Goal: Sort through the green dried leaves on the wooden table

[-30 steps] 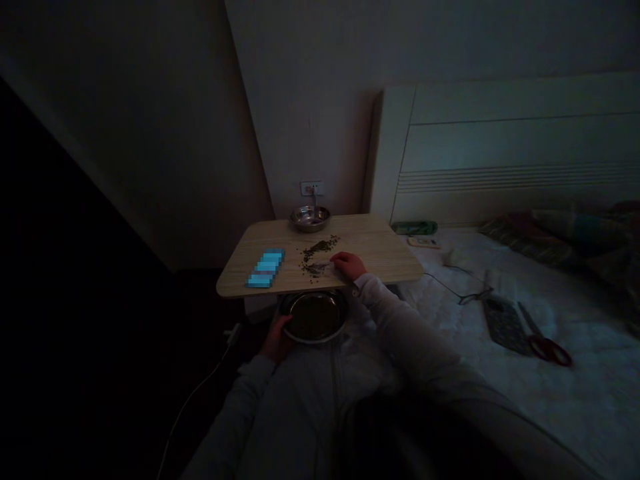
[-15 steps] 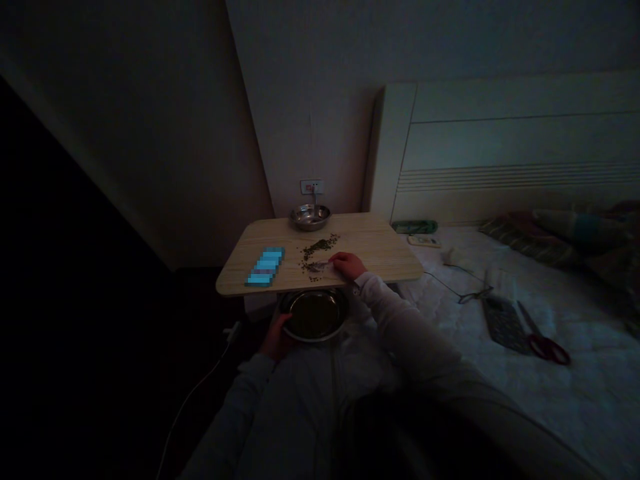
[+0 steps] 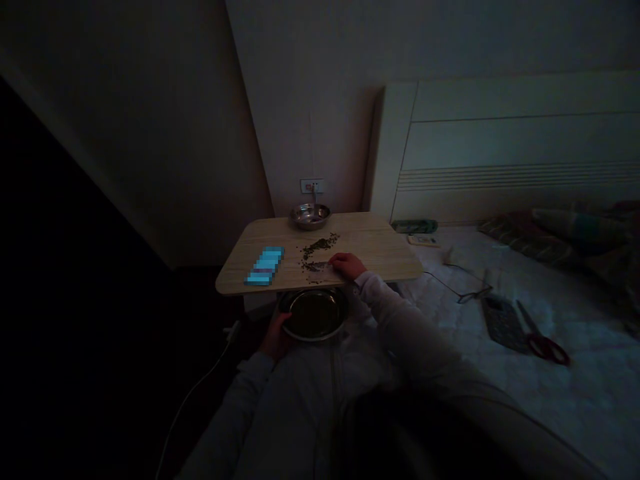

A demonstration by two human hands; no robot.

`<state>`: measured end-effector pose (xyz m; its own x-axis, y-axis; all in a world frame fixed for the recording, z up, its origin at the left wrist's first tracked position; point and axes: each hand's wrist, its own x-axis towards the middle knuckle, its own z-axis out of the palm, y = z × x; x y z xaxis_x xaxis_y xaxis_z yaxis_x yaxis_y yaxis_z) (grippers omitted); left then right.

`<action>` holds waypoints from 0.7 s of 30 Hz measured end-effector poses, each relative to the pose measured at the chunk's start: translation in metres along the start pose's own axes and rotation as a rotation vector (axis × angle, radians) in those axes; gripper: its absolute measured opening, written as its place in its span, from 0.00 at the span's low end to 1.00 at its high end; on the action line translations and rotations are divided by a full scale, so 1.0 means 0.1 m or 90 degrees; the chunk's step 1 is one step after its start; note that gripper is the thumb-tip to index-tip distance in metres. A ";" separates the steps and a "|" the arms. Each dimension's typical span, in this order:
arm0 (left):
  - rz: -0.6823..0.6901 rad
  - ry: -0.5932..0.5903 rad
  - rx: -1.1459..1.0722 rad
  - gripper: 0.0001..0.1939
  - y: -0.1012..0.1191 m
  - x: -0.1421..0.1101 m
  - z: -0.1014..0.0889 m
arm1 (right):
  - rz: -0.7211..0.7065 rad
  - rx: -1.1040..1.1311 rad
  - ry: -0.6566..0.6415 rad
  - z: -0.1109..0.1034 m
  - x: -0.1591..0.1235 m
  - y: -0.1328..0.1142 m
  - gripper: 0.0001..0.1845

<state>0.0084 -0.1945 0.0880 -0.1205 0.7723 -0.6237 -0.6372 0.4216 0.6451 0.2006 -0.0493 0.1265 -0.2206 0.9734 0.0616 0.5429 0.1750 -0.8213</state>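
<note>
In left hand (image 3: 277, 337), gripping the wide bowl (image 3: 316, 339) by its rim; in right hand (image 3: 349, 266), pinching a pale thin piece (image 3: 319, 267), too dim to identify, beside grains (image 3: 320, 245) to that hand's left on the counter (image 3: 385, 257). Could scatter grains off the near edge by jerking, or tip the bowl by loosening. Hardly shifted since the earlier frame; only fainter at the pale piece.
</note>
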 end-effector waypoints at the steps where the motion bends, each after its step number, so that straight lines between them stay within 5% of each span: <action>1: 0.001 0.003 0.003 0.14 0.00 -0.01 0.01 | 0.003 -0.001 -0.002 0.00 0.00 0.00 0.11; 11: 0.010 -0.001 0.013 0.16 -0.01 0.05 -0.05 | -0.001 0.025 -0.014 -0.01 0.01 0.02 0.10; 21: -0.007 -0.030 0.007 0.18 -0.03 0.12 -0.08 | 0.035 0.200 0.015 0.03 0.03 0.06 0.08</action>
<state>0.0031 -0.1908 0.0751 -0.0771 0.7889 -0.6097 -0.6302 0.4353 0.6430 0.2008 -0.0458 0.1204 -0.1777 0.9838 0.0227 0.2751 0.0718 -0.9587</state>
